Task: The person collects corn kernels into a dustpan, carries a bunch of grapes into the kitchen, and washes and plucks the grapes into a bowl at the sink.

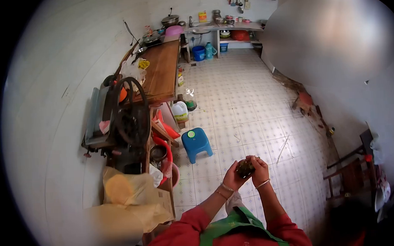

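Observation:
In front of my body I hold a small dark, mottled, rounded object (244, 169) whose kind I cannot make out. My left hand (233, 178) is wrapped round its left and lower side. From the right, my right hand (259, 167) grips it, the fingers bent over its edge. Both hands are above the tiled floor. The nearest thing to them is a blue plastic stool (197, 142), ahead and to the left, with a small green-and-white round item (191, 134) on its seat.
Left stands a wooden table (162, 68), with a machine with a large dark wheel (129, 112) before it. Under the table edge are a white jug (180, 111) and a red bag (164, 124). A sink counter (250, 25) spans the back. Wooden chairs (351, 178) stand right.

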{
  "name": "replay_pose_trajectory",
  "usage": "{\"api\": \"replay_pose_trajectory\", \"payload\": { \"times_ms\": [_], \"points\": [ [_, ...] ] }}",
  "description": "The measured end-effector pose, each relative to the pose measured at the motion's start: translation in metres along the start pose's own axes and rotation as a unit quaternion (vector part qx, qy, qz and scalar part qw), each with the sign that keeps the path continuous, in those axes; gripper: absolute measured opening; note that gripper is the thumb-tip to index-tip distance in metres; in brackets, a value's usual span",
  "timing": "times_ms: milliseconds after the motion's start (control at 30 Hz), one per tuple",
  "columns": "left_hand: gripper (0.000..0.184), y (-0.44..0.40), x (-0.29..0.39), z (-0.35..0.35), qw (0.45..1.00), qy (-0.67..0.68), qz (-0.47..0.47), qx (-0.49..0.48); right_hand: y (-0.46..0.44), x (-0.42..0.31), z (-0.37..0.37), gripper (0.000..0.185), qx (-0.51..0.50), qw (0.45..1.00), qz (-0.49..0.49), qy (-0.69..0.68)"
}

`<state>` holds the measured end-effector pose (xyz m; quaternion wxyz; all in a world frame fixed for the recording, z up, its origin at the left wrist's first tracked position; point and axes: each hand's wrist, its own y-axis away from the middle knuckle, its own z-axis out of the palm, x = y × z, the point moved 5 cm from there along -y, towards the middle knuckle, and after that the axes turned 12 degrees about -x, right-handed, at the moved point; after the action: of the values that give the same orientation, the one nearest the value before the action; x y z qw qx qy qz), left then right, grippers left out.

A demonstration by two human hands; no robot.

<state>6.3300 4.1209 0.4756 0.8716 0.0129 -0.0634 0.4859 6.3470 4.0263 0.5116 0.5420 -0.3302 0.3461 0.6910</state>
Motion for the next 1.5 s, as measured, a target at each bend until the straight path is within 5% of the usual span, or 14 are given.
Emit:
{"api": "replay_pose_trajectory", "payload": {
  "times_ms": [267,500,767,1033,1300,1500],
  "points": [
    [0.036,-0.204,0.168,-0.012,0.993,-0.025,0.094,0.067,-0.283,-0.057,0.017,0.017,-0.064,0.998,0.024,0.017],
    [0.035,-0.317,0.321,-0.053,0.976,0.007,0.186,0.113,-0.489,-0.036,0.062,0.017,-0.149,0.986,0.079,0.013],
    [0.035,-0.527,0.483,-0.094,0.986,0.026,0.167,0.018,-0.738,-0.080,0.081,0.016,-0.124,0.988,0.060,0.074],
    [0.033,-0.688,0.613,-0.115,0.991,0.035,0.113,0.060,-0.938,-0.106,0.081,0.020,-0.102,0.993,0.037,0.035],
    [0.031,-0.852,0.763,-0.153,0.972,0.043,0.157,0.171,-1.191,-0.100,0.081,0.014,-0.128,0.989,0.077,0.011],
    [0.031,-0.974,0.903,-0.141,0.971,-0.026,0.206,0.120,-1.375,-0.133,0.128,0.014,-0.162,0.982,0.091,0.017]
  ]
}}
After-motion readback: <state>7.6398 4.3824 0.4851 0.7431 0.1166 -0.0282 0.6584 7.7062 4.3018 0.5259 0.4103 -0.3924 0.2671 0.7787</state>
